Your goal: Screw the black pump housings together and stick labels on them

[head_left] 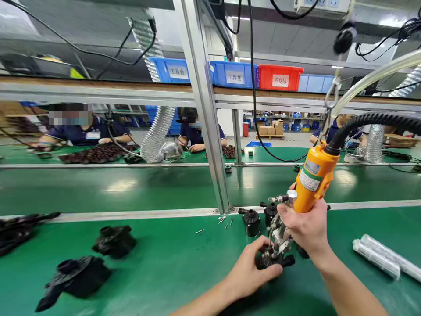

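My right hand (311, 228) is wrapped round an orange electric screwdriver (312, 175), which hangs from above and tilts down to the left. A metal fitting (291, 196) with small hoses sits at its lower end. That end meets a black plastic pump housing (288, 260) on the green bench. My left hand (245, 270) holds this housing between thumb and fingers, which partly hide it. Just behind stand two more black housings, one (251, 221) left of the other (270, 212). Several loose screws (222, 219) lie to their left.
Black housings (115, 241) lie on the left of the bench. Clear plastic-wrapped rolls (376, 259) lie at right. A metal post (210, 131) rises ahead, beside a green conveyor belt (158, 186). Co-workers sit beyond it. Blue bins (234, 73) and a red bin (279, 79) stand overhead.
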Demonstrator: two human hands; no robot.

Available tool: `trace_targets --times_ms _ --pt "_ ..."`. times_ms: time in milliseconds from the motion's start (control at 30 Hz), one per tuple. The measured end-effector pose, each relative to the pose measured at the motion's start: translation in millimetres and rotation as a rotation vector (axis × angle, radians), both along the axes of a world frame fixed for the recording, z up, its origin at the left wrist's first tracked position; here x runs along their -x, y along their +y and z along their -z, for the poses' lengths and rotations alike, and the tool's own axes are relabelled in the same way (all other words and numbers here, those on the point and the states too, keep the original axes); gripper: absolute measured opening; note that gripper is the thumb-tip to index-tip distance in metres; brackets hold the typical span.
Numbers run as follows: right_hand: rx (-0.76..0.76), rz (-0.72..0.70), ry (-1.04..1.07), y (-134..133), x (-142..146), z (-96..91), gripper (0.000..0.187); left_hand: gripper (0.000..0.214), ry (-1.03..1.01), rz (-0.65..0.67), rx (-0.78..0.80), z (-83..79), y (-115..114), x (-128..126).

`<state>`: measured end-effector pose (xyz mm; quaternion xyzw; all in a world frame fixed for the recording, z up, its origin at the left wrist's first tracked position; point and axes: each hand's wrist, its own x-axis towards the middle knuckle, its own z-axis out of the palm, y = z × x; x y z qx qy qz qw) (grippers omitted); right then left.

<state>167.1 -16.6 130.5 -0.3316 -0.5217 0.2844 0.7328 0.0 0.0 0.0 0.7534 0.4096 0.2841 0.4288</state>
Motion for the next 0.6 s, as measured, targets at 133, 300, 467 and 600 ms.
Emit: trace_targets --times_ms 133,300,467,600 --pt "-0.033 0.086 0.010 -1 0 -3.9 0.040 0.053 -0.005 0.006 0.008 3.5 1 -1" --pt "0.024 0.153 -0.021 -1 1 -5.0 0.041 0.048 -0.036 0.011 -0.041 3.7 0 -3" --pt "0.008 0.161 0.031 -1 -7 -8.9 0.044 0.041 0.173 0.019 -0.144 -16.6 1 4" --pt "-0.042 0.262 0.069 -11 -27 -21.6 0.048 0.044 0.274 0.105 0.051 -25.2 11 17"
